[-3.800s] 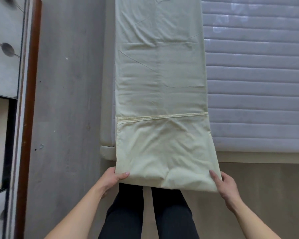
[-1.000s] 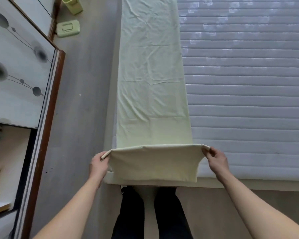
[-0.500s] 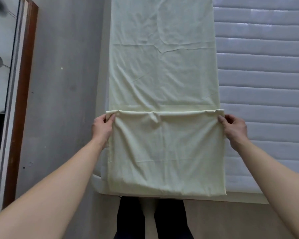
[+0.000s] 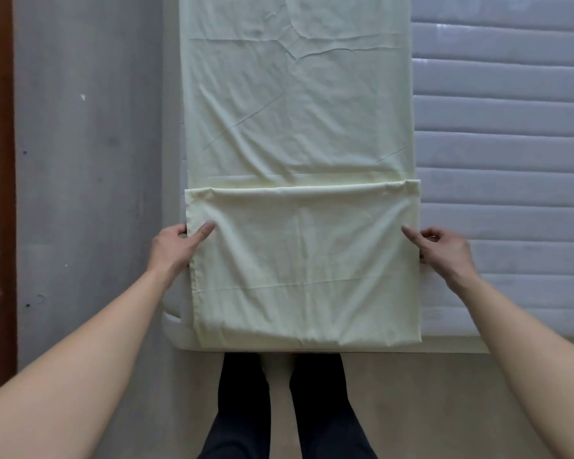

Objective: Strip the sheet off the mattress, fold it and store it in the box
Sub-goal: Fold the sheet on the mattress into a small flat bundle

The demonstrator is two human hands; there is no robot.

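Pale yellow sheet (image 4: 295, 127) lies as a long strip on the quilted mattress (image 4: 504, 160), its 6 o'clock end folded over.

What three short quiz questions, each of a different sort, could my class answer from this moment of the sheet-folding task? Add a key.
1. True or false: the sheet lies as a long strip on the mattress.
2. Where are the left hand and right hand? A) at the side edges of the folded flap B) on the floor
3. Fill in: the strip's near end is folded ___ the strip.

Key: 1 true; 2 A; 3 over.
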